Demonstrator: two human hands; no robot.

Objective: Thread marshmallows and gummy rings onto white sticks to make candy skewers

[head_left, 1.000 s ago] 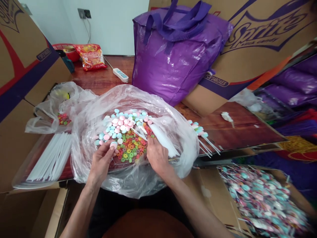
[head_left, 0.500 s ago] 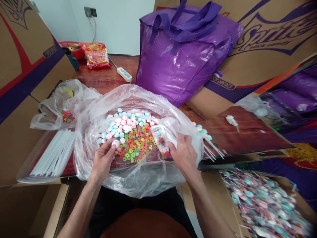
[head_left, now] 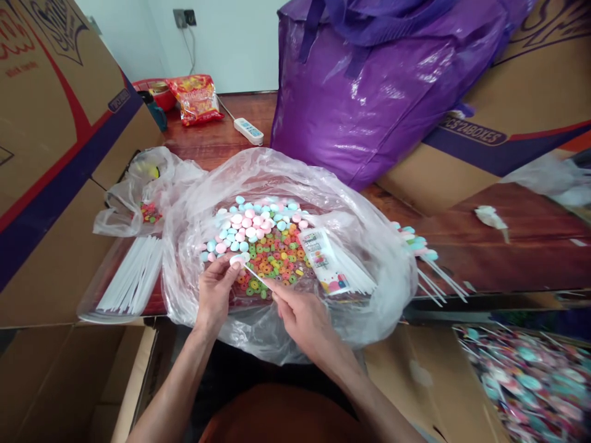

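L hand (head_left: 215,294) pinches candy disc (head_left: 237,260); R hand (head_left: 302,315) fingers grip stick (head_left: 257,279), tip touching it.

We count two hands, the left hand (head_left: 215,289) and the right hand (head_left: 302,314), holding one sweet (head_left: 238,261) and one stick (head_left: 257,280). We record two clear bags, a large bag (head_left: 369,271) and a small bag (head_left: 133,184); one purple bag (head_left: 388,92); one power strip (head_left: 248,130); one red packet (head_left: 194,98). The loose sweets (head_left: 261,237) are too many to count.
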